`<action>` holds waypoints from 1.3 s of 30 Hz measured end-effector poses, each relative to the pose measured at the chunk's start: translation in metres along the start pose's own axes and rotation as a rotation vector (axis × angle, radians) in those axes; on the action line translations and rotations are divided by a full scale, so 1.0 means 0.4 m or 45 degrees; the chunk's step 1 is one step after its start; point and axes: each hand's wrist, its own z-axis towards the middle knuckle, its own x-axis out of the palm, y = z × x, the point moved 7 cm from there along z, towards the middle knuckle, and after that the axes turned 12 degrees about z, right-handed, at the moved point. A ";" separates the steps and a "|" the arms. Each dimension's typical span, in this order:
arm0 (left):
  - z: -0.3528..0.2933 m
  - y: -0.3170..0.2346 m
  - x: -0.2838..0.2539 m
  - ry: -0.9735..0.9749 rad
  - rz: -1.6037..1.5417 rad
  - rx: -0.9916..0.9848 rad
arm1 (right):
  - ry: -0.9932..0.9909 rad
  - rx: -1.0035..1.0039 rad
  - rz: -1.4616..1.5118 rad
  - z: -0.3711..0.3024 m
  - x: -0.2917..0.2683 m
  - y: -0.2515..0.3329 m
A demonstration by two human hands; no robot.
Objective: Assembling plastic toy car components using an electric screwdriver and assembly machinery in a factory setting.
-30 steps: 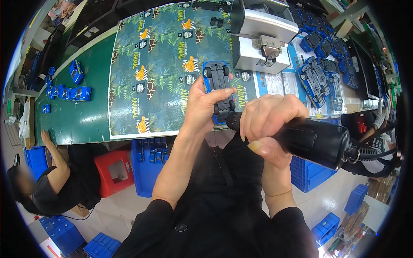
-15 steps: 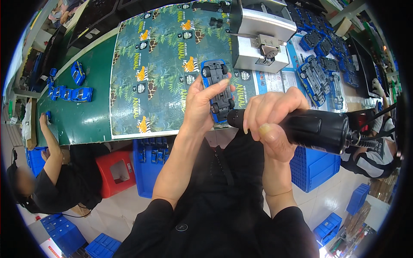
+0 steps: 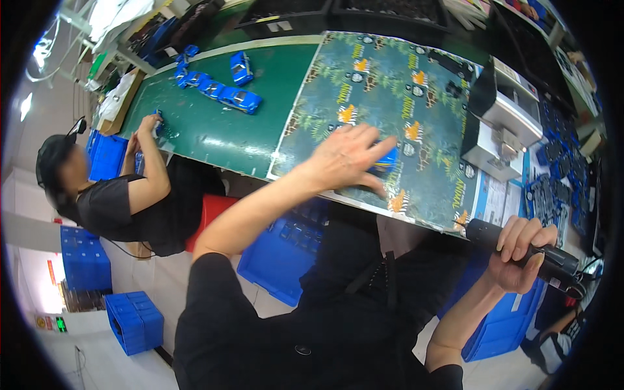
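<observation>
My left hand reaches over the patterned sheet with its fingers spread and its thumb apart. Just beyond and partly beneath it sits a blue toy car; the hand hides much of the car, and whether it touches it is hard to see. My right hand is wrapped round a black electric screwdriver, held at the table's front edge on the right. The screwdriver's thin bit points left, away from any car.
A metal fixture box stands right of the sheet, with several upturned blue cars beyond it. Blue cars line the green table at left, near a co-worker. A blue crate lies below the table.
The toy car has left my left hand's grasp and lies on the sheet. My right hand has drawn the screwdriver away to the right. The view has swung leftward.
</observation>
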 end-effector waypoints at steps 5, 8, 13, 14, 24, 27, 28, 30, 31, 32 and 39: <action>-0.142 0.193 -0.039 0.168 0.353 0.050 | -0.007 0.081 0.091 0.005 0.013 -0.054; -0.219 0.314 -0.055 0.290 0.530 -0.099 | 0.010 0.112 0.103 0.016 0.030 -0.084; -0.311 0.421 -0.065 0.304 0.495 -0.333 | 0.027 0.151 0.122 0.021 0.047 -0.114; -0.322 0.426 -0.054 0.302 0.495 -0.340 | 0.034 0.154 0.124 0.021 0.050 -0.117; -0.561 0.666 -0.084 0.122 0.766 -0.837 | 0.029 0.190 0.110 0.022 0.053 -0.133; -0.696 0.747 -0.097 0.068 0.839 -1.147 | 0.024 0.194 0.127 0.021 0.058 -0.134; -0.720 0.748 -0.089 0.069 0.848 -1.150 | 0.023 0.197 0.141 0.022 0.059 -0.135; -0.783 0.730 -0.115 -0.288 0.739 -1.293 | 0.020 0.204 0.151 0.021 0.052 -0.135; -0.781 0.702 -0.114 -0.333 0.693 -1.279 | 0.014 0.214 0.150 0.017 0.048 -0.134; -0.778 0.681 -0.105 -0.372 0.594 -1.313 | 0.015 0.218 0.158 0.015 0.045 -0.132; -0.529 0.456 -0.103 -0.551 0.247 -1.049 | -0.074 0.176 0.113 -0.012 0.000 -0.044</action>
